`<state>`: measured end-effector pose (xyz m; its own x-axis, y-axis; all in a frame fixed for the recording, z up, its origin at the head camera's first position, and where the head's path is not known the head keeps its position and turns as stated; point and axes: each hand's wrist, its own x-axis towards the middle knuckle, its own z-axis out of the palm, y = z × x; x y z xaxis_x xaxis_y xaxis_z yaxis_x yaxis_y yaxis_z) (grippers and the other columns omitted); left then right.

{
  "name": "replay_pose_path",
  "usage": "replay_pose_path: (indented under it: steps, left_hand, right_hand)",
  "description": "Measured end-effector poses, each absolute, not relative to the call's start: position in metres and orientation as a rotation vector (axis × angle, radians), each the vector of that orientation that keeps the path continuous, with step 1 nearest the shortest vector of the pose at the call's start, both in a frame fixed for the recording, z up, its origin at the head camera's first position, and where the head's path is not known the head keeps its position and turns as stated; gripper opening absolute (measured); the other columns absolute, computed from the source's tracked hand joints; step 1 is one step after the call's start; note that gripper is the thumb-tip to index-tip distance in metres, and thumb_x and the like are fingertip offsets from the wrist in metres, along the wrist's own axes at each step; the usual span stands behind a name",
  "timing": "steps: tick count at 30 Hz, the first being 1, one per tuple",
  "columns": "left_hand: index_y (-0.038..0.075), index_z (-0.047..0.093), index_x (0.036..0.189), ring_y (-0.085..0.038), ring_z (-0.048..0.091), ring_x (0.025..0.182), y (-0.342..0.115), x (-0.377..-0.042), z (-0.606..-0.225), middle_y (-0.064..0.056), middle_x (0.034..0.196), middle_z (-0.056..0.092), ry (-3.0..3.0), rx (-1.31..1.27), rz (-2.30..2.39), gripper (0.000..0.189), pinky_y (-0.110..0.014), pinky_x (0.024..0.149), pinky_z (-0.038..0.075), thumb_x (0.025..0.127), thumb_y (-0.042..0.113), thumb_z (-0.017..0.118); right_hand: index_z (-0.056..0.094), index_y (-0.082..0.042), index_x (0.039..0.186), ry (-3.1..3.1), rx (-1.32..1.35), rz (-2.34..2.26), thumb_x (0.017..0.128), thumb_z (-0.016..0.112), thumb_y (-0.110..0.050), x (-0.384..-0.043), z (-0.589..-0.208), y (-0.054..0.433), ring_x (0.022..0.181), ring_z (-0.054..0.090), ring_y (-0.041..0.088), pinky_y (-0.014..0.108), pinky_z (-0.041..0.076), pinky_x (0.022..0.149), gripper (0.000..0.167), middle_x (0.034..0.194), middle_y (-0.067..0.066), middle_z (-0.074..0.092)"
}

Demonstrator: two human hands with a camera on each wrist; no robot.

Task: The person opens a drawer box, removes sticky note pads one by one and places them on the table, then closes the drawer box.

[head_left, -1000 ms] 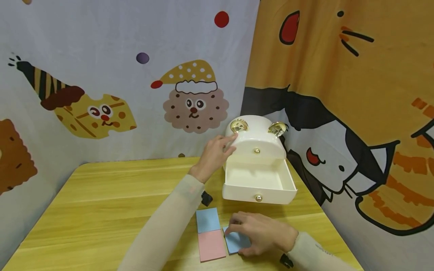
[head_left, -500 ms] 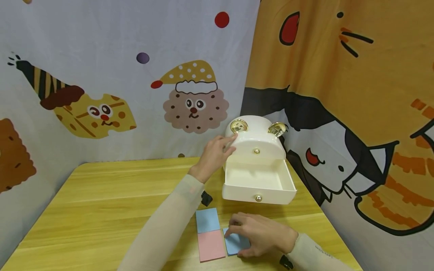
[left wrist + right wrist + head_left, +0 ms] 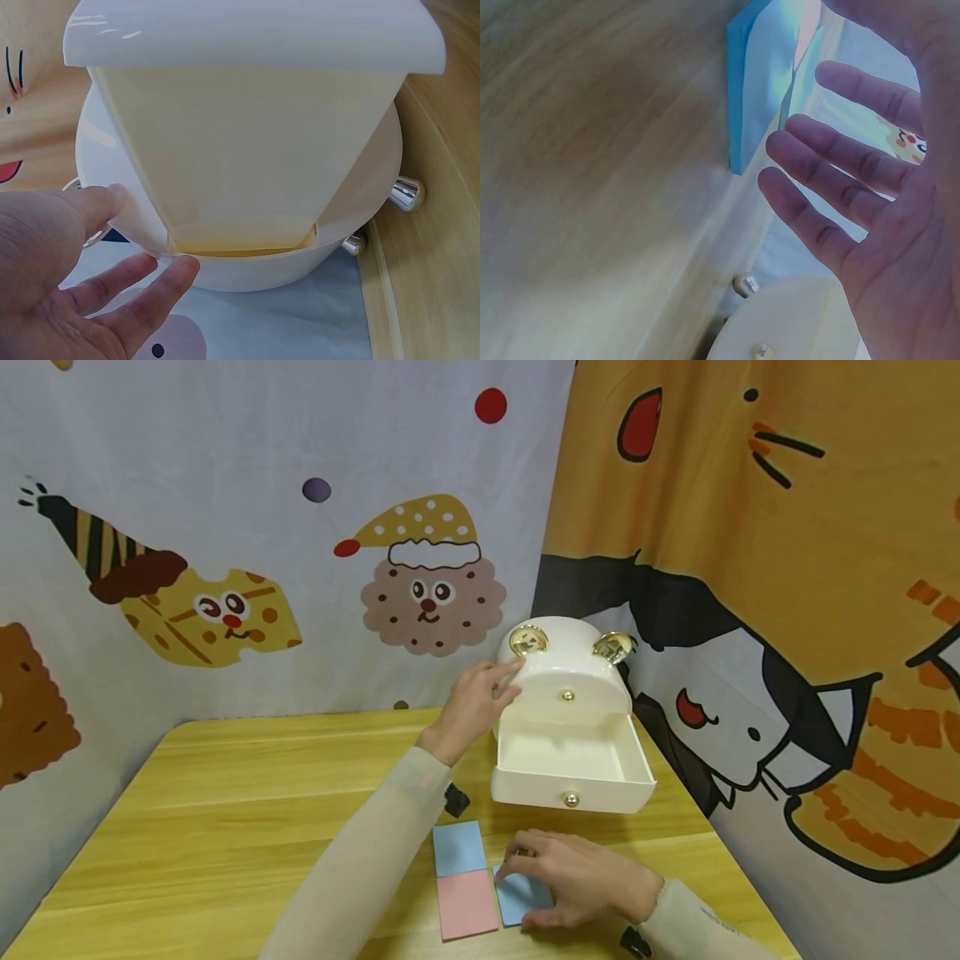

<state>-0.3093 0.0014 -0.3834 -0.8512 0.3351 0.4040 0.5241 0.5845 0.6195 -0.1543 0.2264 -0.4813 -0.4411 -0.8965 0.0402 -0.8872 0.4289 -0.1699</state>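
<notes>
My left hand (image 3: 471, 703) rests at the left side of a glossy white drawer box (image 3: 566, 647) with gold ear-shaped trims. In the left wrist view its thumb (image 3: 94, 206) lies on the front face, and the nearly straight fingertips touch the side. The box's lower drawer (image 3: 573, 787), with a gold knob, is pulled out towards me. Near the front of the table, my right hand (image 3: 581, 875) arches over a blue sticky note pad (image 3: 517, 902). Its fingertips are by the pad's left part and the thumb at its near edge; in the right wrist view the fingers spread loosely.
Left of that pad lie a pink sticky note pad (image 3: 468, 906) and another blue sticky note pad (image 3: 460, 848). Small black devices sit at both wrists. The wooden table (image 3: 262, 802) meets cartoon-printed curtains (image 3: 247, 460) behind and to the right of the box.
My right thumb has shifted slightly left along the near edge of the blue sticky note pad. The left hand, the box and its drawer stay as they were.
</notes>
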Motion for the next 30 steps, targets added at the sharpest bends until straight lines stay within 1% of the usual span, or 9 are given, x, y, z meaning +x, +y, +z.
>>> replay_pose_path:
  steps: [6, 11, 15, 19, 22, 26, 30]
  left_hand:
    - [0.027, 0.062, 0.169, -0.026, 0.068, 0.104, 0.001, -0.309, -0.385, -0.017, 0.132, 0.075, -2.577, -0.704, -1.117, 0.052, -0.04, 0.088, 0.062, 0.118, 0.03, 0.073]
    - [0.027, 0.062, 0.169, -0.026, 0.068, 0.104, 0.002, -0.308, -0.385, -0.017, 0.133, 0.075, -2.579, -0.704, -1.124, 0.052, -0.04, 0.088, 0.062, 0.118, 0.03, 0.073]
    - [0.027, 0.063, 0.169, -0.026, 0.068, 0.104, 0.002, -0.309, -0.385, -0.017, 0.132, 0.075, -2.573, -0.699, -1.124, 0.052, -0.041, 0.088, 0.061, 0.118, 0.029, 0.073]
    - [0.027, 0.063, 0.169, -0.026, 0.068, 0.105, 0.001, -0.308, -0.385, -0.017, 0.132, 0.075, -2.577, -0.69, -1.127, 0.052, -0.041, 0.089, 0.061, 0.118, 0.03, 0.073]
    - [0.028, 0.062, 0.169, -0.026, 0.068, 0.106, 0.001, -0.307, -0.385, -0.017, 0.133, 0.075, -2.578, -0.685, -1.132, 0.052, -0.041, 0.089, 0.062, 0.117, 0.03, 0.073]
    - [0.027, 0.062, 0.169, -0.027, 0.069, 0.107, 0.001, -0.308, -0.386, -0.017, 0.134, 0.075, -2.575, -0.684, -1.142, 0.052, -0.042, 0.09, 0.063, 0.118, 0.03, 0.073]
    - [0.028, 0.062, 0.169, -0.027, 0.069, 0.105, 0.001, -0.308, -0.386, -0.016, 0.132, 0.075, -2.57, -0.689, -1.138, 0.052, -0.041, 0.089, 0.062, 0.118, 0.031, 0.073]
  right_hand:
    - [0.077, -0.023, 0.142, 2.649, -1.686, -0.292, 0.106, 0.087, -0.048, -0.154, -0.477, 0.229, 0.115, 0.073, 0.004, 0.019, 0.063, 0.099, 0.045, 0.14, -0.003, 0.07]
    - [0.077, -0.021, 0.14, 2.69, -1.753, -0.37, 0.101, 0.093, -0.039, -0.154, -0.475, 0.23, 0.102, 0.072, 0.002, 0.01, 0.059, 0.09, 0.045, 0.133, -0.005, 0.071]
    - [0.077, -0.02, 0.138, 2.739, -1.781, -0.398, 0.098, 0.096, -0.035, -0.155, -0.475, 0.231, 0.09, 0.066, -0.002, 0.005, 0.054, 0.081, 0.046, 0.127, -0.006, 0.071]
    - [0.077, -0.02, 0.139, 2.779, -1.786, -0.384, 0.099, 0.095, -0.034, -0.155, -0.473, 0.232, 0.083, 0.056, -0.007, 0.002, 0.048, 0.074, 0.046, 0.123, -0.007, 0.07]
    - [0.077, -0.02, 0.141, 2.8, -1.795, -0.388, 0.099, 0.094, -0.033, -0.154, -0.471, 0.232, 0.081, 0.054, -0.008, 0.002, 0.046, 0.072, 0.047, 0.121, -0.007, 0.069]
    - [0.075, -0.023, 0.143, 2.838, -1.801, -0.414, 0.1, 0.094, -0.03, -0.153, -0.467, 0.232, 0.083, 0.055, -0.006, 0.002, 0.046, 0.073, 0.048, 0.119, -0.007, 0.07]
    - [0.075, -0.025, 0.143, 2.916, -1.782, -0.422, 0.098, 0.095, -0.028, -0.151, -0.464, 0.232, 0.082, 0.053, -0.005, 0.003, 0.045, 0.071, 0.05, 0.116, -0.008, 0.07]
